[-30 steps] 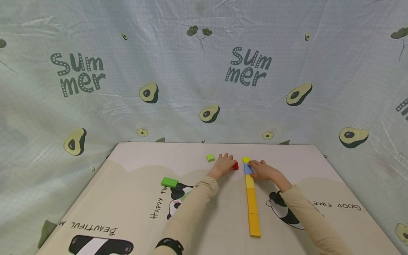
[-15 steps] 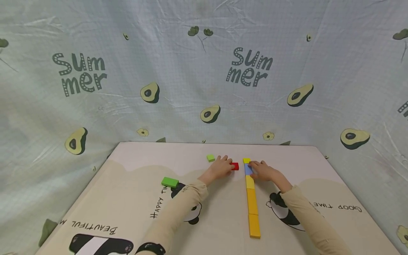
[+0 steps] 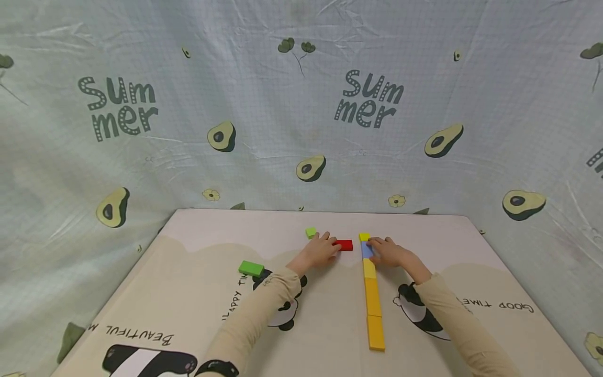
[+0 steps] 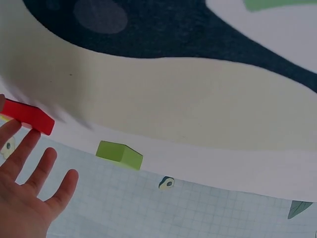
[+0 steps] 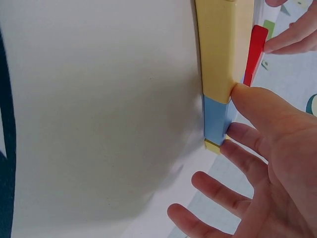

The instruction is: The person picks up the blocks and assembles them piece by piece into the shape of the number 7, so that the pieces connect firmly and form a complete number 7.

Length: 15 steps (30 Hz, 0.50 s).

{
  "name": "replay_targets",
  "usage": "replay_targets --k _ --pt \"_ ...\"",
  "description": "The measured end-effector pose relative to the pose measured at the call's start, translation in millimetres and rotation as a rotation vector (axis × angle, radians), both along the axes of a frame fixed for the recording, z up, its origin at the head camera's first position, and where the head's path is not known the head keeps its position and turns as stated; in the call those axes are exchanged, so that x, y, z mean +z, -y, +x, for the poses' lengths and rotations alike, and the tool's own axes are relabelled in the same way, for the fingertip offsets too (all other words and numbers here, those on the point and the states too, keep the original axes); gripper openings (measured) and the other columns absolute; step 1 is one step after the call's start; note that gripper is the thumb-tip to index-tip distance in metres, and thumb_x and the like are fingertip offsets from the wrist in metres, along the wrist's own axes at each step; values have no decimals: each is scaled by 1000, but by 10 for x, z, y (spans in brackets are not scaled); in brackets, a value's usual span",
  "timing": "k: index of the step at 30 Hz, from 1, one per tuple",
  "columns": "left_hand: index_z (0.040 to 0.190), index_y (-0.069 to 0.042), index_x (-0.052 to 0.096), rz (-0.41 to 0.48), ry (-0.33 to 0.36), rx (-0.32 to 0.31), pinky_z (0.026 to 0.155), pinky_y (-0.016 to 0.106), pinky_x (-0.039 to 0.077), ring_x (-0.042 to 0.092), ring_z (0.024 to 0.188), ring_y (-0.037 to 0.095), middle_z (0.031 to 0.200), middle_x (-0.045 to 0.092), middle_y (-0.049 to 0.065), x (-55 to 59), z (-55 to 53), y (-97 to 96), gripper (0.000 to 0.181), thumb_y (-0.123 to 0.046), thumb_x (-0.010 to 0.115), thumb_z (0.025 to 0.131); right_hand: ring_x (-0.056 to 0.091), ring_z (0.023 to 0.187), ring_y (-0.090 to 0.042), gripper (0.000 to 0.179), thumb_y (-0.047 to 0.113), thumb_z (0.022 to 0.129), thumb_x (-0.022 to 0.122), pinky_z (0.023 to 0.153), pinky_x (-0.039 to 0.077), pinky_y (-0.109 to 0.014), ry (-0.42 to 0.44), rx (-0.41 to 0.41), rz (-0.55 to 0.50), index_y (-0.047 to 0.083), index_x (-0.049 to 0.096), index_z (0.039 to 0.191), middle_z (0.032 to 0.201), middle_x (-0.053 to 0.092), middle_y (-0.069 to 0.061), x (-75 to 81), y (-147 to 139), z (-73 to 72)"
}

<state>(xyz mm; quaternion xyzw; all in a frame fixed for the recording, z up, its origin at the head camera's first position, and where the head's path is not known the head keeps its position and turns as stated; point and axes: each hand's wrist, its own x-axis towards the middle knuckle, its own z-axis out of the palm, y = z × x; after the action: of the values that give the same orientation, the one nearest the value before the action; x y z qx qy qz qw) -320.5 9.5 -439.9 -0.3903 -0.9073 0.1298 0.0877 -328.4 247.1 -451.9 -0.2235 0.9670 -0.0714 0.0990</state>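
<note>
My left hand (image 3: pixel 319 252) pinches the left end of a red block (image 3: pixel 345 245) lying on the table, with the thumb on one long side and fingertips on the other, as the left wrist view shows. To its right, a straight row of blocks runs from far to near: a small yellow block (image 3: pixel 364 236), a blue block (image 3: pixel 366 250), a yellow block (image 3: pixel 369 268) and two longer orange-yellow blocks (image 3: pixel 372 297). My right hand (image 3: pixel 390 253) rests against the row's right side. Its thumb touches a yellow block (image 5: pixel 220 54) and the index fingertip meets the blue block (image 5: pixel 214 119); the other fingers are spread.
A small light green block (image 3: pixel 310 232) sits just beyond my left hand. Farther left lies a longer green block (image 3: pixel 251 268). The table (image 3: pixel 202 293) carries a panda-print cover, and a patterned curtain (image 3: pixel 264 104) hangs behind its far edge.
My left hand has slid left along the red block, uncovering more of it, while the block's right end stays put. My right hand and the row have not moved.
</note>
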Motion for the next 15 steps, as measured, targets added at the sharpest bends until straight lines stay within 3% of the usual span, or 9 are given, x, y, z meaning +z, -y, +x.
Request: replay_targets --k 3,9,15 --pt "116 -24 54 7 20 7 88 38 41 47 104 18 112 56 -1 14 22 7 29 -33 51 89 40 109 -42 50 35 87 54 89 41 -53 -6 8 3 6 42 127 134 39 -18 -15 -8 -19" --pt "121 -26 51 21 74 15 91 41 39 45 106 20 116 53 1 16 54 10 34 -37 48 89 40 110 -42 47 23 86 56 91 39 -54 17 -33 1 1 43 126 133 39 -22 155 100 131" --pt "123 -26 50 43 98 34 93 43 38 44 108 20 120 52 1 -2 46 -15 37 -40 48 89 40 111 -42 47 21 87 55 92 39 -53 7 -39 28 0 42 127 134 38 -22 168 125 170"
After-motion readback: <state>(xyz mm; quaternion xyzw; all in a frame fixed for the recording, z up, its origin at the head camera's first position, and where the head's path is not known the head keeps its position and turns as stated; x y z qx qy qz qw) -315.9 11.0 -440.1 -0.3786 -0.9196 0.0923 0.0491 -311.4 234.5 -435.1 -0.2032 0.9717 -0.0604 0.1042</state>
